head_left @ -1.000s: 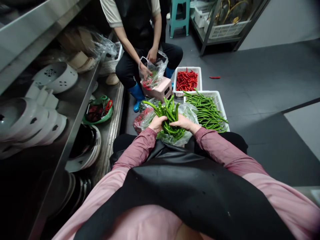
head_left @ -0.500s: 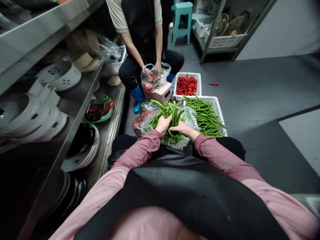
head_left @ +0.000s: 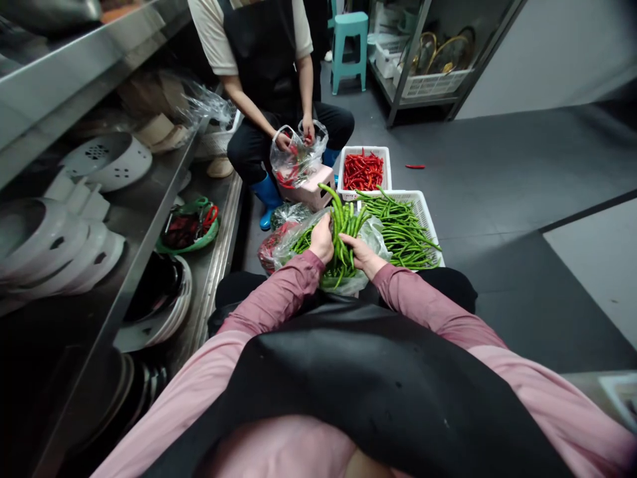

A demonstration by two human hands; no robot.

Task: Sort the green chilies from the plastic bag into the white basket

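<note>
I see the left hand (head_left: 322,240) eased slightly aside, its grip hidden from me, while the right hand (head_left: 361,255) pinches the green peppers (head_left: 341,219). The bunch seems looser, easier to work through.

Both forearms (head_left: 276,289) angled forward and inward; the left hand (head_left: 322,239) curved upright, facing the right hand (head_left: 363,255), which lay lower, thumb (head_left: 347,239) pointing leftward.

Left hand (head_left: 322,239) has risen (beside green peppers (head_left: 342,229)).
</note>
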